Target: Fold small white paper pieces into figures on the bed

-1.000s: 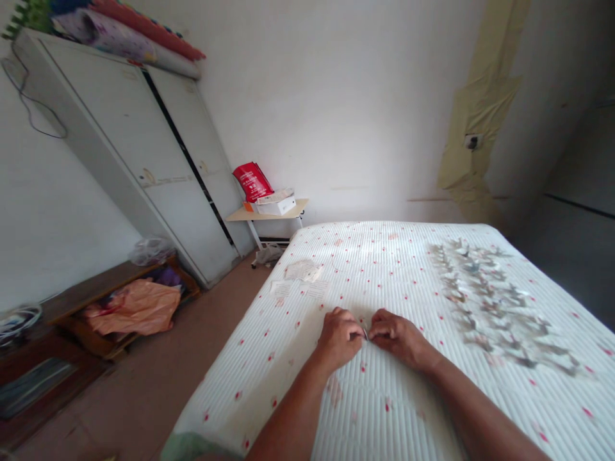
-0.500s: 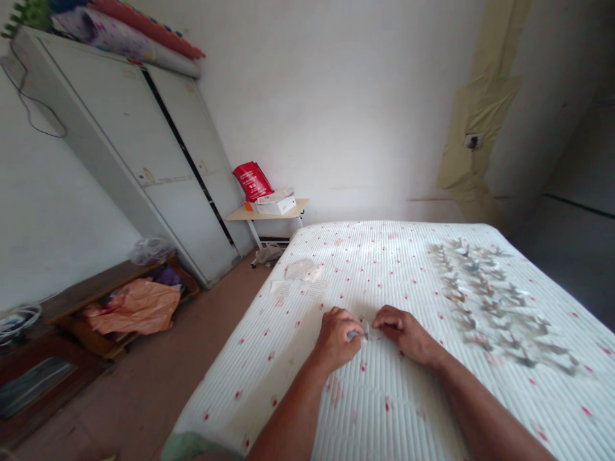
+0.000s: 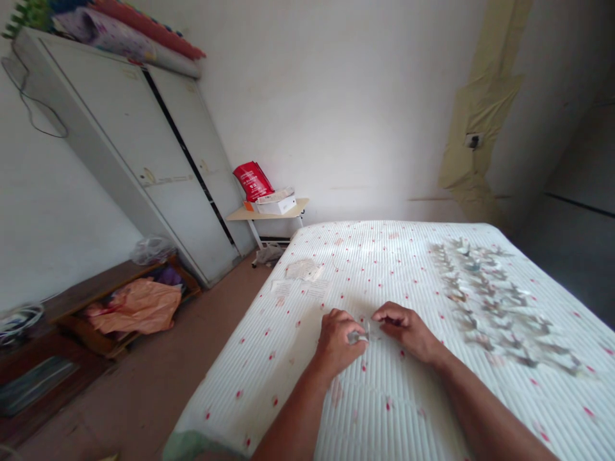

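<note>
Low over the middle of the bed, my left hand [image 3: 339,340] pinches a small folded paper piece [image 3: 356,337] between thumb and fingers. The paper is greyish white, with a thin part standing up at its right end. Just to the right is my right hand [image 3: 404,328], its fingers curled and its tips close to the paper, with a slight gap showing. Whether those fingertips hold anything is too small to make out. Several folded paper figures [image 3: 490,304], shaped like small birds, stand in rows on the right side of the bed.
The ribbed white bedspread [image 3: 379,416] has red dots. Flat printed paper sheets [image 3: 302,270] lie at its left far side. Beyond the bed stands a small table [image 3: 269,216] with a red bag [image 3: 253,181] and a white box [image 3: 277,205]. A grey cabinet [image 3: 144,147] stands left.
My right hand has lifted slightly up from the paper. My left hand has shifted a little to the right, still pinching the folded paper.
</note>
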`<control>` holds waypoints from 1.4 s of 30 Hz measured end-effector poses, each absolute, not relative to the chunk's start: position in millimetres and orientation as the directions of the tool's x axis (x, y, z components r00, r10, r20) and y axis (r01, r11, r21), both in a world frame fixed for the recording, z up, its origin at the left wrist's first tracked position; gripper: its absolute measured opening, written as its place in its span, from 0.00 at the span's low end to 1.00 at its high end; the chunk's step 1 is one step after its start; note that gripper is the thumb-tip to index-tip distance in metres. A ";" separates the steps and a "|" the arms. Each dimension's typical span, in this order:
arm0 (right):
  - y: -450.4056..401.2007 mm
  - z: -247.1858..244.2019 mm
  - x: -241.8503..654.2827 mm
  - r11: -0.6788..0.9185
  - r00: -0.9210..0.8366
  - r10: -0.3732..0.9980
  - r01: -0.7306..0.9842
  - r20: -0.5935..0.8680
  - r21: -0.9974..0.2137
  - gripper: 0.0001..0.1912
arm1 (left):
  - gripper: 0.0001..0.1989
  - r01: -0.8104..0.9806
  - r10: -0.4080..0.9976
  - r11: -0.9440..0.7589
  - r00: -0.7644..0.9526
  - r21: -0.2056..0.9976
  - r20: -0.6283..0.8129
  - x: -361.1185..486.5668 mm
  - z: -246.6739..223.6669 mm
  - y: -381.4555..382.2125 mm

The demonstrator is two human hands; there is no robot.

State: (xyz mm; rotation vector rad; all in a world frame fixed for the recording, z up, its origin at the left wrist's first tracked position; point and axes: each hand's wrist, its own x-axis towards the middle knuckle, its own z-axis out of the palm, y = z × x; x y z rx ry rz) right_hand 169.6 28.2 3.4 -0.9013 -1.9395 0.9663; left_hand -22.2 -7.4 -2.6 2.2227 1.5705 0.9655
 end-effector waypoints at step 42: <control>14.2 8.8 152.6 0.597 -0.563 0.750 0.352 0.347 -0.721 0.07 | 0.05 0.779 0.944 -0.310 0.186 0.545 0.272 -13.3 -9.6 -3.2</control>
